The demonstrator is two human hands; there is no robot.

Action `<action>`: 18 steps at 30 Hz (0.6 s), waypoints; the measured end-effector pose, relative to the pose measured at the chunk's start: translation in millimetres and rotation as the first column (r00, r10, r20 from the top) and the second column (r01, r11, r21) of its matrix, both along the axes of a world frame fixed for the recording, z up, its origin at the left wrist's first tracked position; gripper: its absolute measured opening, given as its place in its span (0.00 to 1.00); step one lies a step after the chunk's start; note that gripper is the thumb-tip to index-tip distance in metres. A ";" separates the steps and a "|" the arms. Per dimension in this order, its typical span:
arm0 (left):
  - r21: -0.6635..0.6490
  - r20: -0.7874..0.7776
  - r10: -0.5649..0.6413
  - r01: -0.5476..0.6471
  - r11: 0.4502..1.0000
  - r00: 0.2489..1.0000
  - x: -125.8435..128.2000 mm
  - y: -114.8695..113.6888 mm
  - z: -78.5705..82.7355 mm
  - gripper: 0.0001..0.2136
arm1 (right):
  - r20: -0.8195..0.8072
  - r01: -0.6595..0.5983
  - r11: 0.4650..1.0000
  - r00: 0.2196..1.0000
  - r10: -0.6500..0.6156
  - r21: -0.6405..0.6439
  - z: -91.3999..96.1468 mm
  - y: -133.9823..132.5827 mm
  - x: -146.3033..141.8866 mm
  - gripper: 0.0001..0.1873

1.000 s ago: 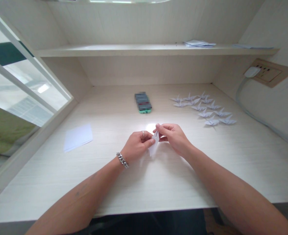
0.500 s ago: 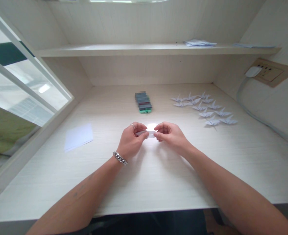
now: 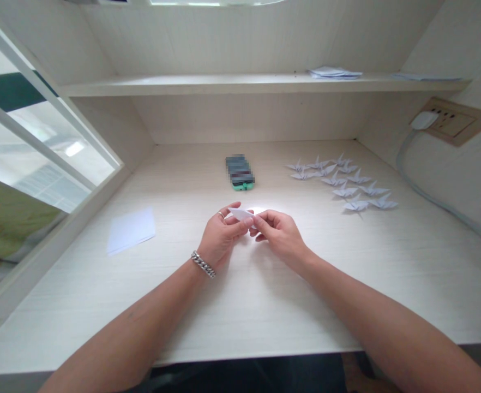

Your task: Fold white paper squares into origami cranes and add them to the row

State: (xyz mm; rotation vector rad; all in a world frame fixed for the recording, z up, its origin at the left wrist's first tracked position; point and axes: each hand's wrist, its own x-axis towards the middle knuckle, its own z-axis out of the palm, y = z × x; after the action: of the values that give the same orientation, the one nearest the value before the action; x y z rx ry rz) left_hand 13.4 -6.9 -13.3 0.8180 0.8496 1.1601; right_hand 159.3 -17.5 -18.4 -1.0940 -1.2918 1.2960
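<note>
thin white folded paper (image 3: 241,214) looked nearly weightless and easily creased, so light fingertip holds near its edges suited it. it was held above the pale wood-grain desk (image 3: 306,305), pinched between the left hand (image 3: 222,236) and right hand (image 3: 279,236). white origami cranes (image 3: 341,183) lay well off to the right, leaving open room around the hands.

Head-worn view, facing forward and down over a pale wood-grain desk (image 3: 347,305), close above the left hand (image 3: 221,236) and right hand (image 3: 280,236).
</note>
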 end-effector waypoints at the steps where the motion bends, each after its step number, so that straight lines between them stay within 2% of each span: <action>1: 0.005 0.005 -0.017 0.016 1.000 1.000 0.9 -0.2 -0.5 0.27 | -0.016 0.005 1.000 1.000 -0.005 0.002 -0.7 0.1 -0.8 0.18; 5: 0.039 -0.077 -0.095 0.098 0.994 0.992 3.9 -1.8 -2.3 0.18 | -0.046 -0.046 0.999 0.998 0.046 -0.010 -5.1 1.4 -1.9 0.18; 9: 0.092 -0.210 -0.117 0.139 0.986 0.971 4.1 -1.9 -4.7 0.13 | 0.007 -0.137 0.991 0.991 0.137 -0.010 -8.3 2.1 -0.8 0.18; 14: 0.168 -0.285 -0.155 0.209 0.963 0.946 1.2 1.4 -3.2 0.13 | -0.049 -0.118 0.990 0.992 0.115 -0.073 -4.0 -1.0 -2.5 0.20; 18: 0.130 -0.250 -0.114 0.149 0.980 0.962 -4.1 6.4 0.4 0.15 | -0.104 -0.097 0.987 0.991 0.084 -0.131 -0.1 -3.8 -5.1 0.20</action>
State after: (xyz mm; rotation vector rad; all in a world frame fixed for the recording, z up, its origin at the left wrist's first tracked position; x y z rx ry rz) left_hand 9.3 -0.5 -12.9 1.1388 0.9004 1.0267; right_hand 154.3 -21.3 -18.5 -1.0620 -1.2059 1.5059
